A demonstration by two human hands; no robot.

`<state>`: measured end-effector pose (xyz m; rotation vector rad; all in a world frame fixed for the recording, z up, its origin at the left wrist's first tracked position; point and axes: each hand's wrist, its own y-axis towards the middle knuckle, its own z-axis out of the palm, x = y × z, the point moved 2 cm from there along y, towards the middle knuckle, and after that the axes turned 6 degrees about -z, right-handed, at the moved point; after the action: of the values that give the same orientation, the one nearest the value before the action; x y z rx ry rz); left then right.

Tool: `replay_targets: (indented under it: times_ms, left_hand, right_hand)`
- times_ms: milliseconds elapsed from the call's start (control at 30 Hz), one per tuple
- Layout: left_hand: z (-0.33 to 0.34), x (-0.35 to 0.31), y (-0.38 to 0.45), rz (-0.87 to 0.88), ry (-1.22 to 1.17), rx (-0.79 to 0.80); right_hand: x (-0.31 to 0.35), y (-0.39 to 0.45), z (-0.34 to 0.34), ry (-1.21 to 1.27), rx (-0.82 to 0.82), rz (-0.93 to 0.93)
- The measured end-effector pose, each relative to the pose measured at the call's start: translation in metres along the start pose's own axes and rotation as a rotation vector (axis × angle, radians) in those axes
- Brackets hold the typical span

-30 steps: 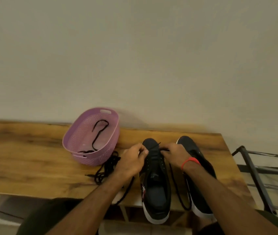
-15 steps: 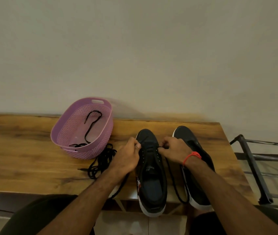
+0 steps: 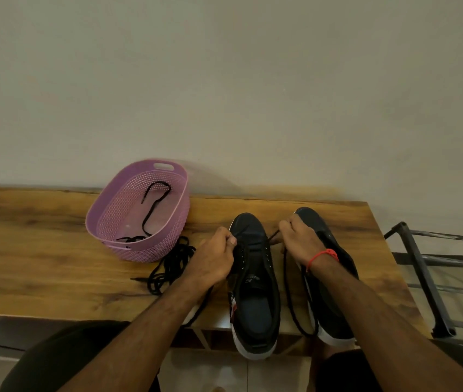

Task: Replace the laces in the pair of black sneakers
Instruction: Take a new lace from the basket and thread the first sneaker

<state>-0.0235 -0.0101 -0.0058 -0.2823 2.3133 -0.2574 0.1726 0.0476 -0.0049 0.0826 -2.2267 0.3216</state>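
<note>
Left hand: the left hand (image 3: 215,261) is sitting at the left side of the near shoe's toe end, fingers curled and pinching one end of the black lace (image 3: 291,301) against the shoe's edge.
Right hand: the right hand (image 3: 301,241) is sitting between the two shoes, fingers curled and pinching the other end of the same lace, which is running up taut from the lowest eyelets to the fingertips. A red band (image 3: 323,255) is circling this wrist.
Left shoe: the black shoe with a white sole (image 3: 254,290) is lying on the table (image 3: 41,261) with its toe pointing to the wall and its heel hanging over the near edge. The lace is crossing only the front row of eyelets; the rows behind are showing open holes.
Lace slack: from the right hand a long stretch is dropping in a loop between the shoes, down to the table's near edge. Another stretch is trailing under the left forearm toward the edge.
Right shoe: the second black shoe (image 3: 335,267) is lying just beside the first, partly covered by the right hand and forearm; whether it is carrying a lace cannot be told.
Basket: a purple basket (image 3: 151,247) is standing to the left of the shoes, with one black lace (image 3: 154,205) lying inside.
Spare laces: a tangle of black laces (image 3: 172,264) is lying on the table, touching the basket's front and just beside the left hand.
Rack: a dark metal rack (image 3: 422,275) is standing beyond the table's right end.
</note>
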Motion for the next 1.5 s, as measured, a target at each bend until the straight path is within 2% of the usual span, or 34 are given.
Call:
replay_targets:
  times_ms: [100, 200, 267, 367, 433, 567, 700, 800, 867, 1067, 1200, 1333, 1500]
  left_hand:
    - [0.001, 0.001, 0.001, -0.003, -0.018, -0.003]
    - [0.004, 0.002, 0.0, -0.011, -0.042, 0.023]
    - [0.006, 0.002, -0.001, -0.004, -0.066, 0.017]
    - [0.001, -0.003, -0.002, 0.047, -0.162, -0.078]
    - [-0.009, -0.009, -0.002, 0.08, -0.282, -0.15]
    - [-0.026, -0.024, -0.009, 0.076, -0.553, -0.164]
    - [-0.046, -0.038, -0.031, 0.106, -0.785, -0.158]
    - [-0.062, -0.063, -0.054, 0.153, -0.875, -0.192]
    - [-0.075, -0.083, -0.068, 0.198, -0.878, -0.235]
    - [-0.134, -0.151, -0.11, 0.341, -0.881, -0.309]
    - [-0.182, -0.204, -0.142, 0.467, -0.856, -0.354]
    - [-0.225, -0.251, -0.164, 0.539, -0.809, -0.456]
    - [-0.263, -0.291, -0.189, 0.576, -0.795, -0.517]
  right_hand:
    - [0.002, 0.0, -0.003, 0.174, -0.081, 0.027]
    - [0.008, -0.002, -0.003, 0.345, -0.077, -0.01]
    - [0.01, -0.002, -0.006, 0.225, -0.057, -0.057]
    - [0.015, 0.001, -0.012, 0.007, -0.053, -0.138]
    - [0.017, 0.001, -0.016, -0.019, -0.103, -0.198]
    - [0.024, -0.01, -0.029, 0.194, -0.221, -0.274]
    - [0.045, -0.034, -0.042, 0.336, -0.217, -0.321]
    - [0.07, -0.052, -0.055, 0.578, -0.228, -0.302]
    - [0.098, -0.064, -0.069, 0.64, -0.229, -0.344]
    - [0.193, -0.099, -0.13, 0.501, -0.33, -0.513]
    - [0.257, -0.128, -0.172, 0.623, -0.241, -0.686]
    - [0.303, -0.159, -0.204, 0.603, -0.191, -0.823]
    - [0.343, -0.186, -0.235, 0.651, -0.293, -0.867]
